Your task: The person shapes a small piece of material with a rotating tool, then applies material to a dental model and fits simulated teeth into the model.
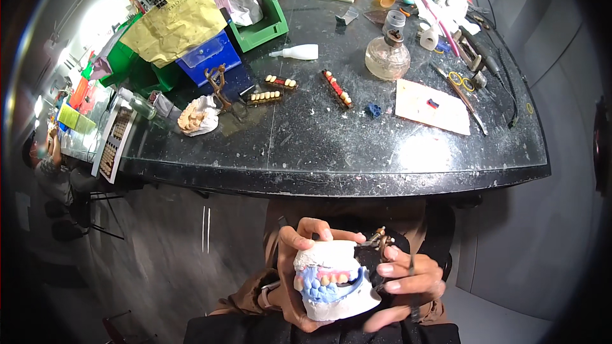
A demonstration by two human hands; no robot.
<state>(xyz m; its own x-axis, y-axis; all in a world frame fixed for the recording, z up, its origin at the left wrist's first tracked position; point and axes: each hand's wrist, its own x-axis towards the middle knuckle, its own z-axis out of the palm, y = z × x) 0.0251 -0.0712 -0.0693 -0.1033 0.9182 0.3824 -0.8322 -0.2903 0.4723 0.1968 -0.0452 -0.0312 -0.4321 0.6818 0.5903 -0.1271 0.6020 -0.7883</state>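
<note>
My left hand (294, 245) grips a dental model from its left side, thumb and fingers around the white plaster base (326, 255). Blue wax (322, 285) covers part of the lower arch, and a row of teeth set in pink wax (335, 278) sits above it. Behind the plaster, a brass-coloured articulator hinge (380, 239) sticks out to the right. My right hand (411, 277) is beside the hinge and the model's right side, its fingers extended towards them. A thin dark tool (413, 261), blurred, runs across those fingers and seems held among them.
The black bench (306, 146) stands beyond my lap. On it are a plaster model (199, 116), tooth strips (336, 88), a glass spirit burner (387, 57), a pink wax sheet (433, 107), a slim carving tool (460, 100) and bins (261, 28). Another person (54, 169) sits far left.
</note>
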